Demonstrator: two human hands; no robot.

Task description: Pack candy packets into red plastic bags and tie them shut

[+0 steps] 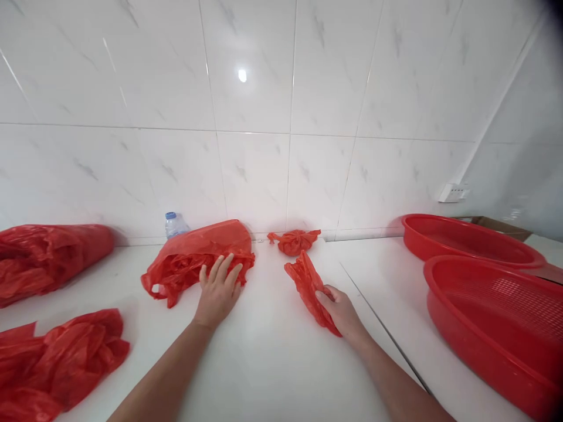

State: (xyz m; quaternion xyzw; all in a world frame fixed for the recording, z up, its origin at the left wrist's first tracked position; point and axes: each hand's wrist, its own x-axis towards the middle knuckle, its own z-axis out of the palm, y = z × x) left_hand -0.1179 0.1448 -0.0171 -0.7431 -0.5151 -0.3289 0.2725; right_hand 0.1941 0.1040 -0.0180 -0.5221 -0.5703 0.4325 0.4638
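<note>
My right hand (338,308) pinches a bunched red plastic bag (310,287), which it holds over the white table right of centre. Fingers spread, my left hand (220,291) is at the front of a larger red plastic bag (206,237) with crumpled red plastic at its opening; whether it presses on the bag I cannot tell. A small knotted red plastic bag (298,241) sits by the wall, just beyond the bag in my right hand. The contents of the larger bag are mostly hidden.
Two red plastic baskets (440,305) (413,240) stand on the right. More red plastic bags (83,351) (65,252) lie at the left. Behind the larger bag is a bottle with a blue cap (170,217). A seam (387,331) crosses the table near my right arm, and a tiled wall (250,181) bounds the back.
</note>
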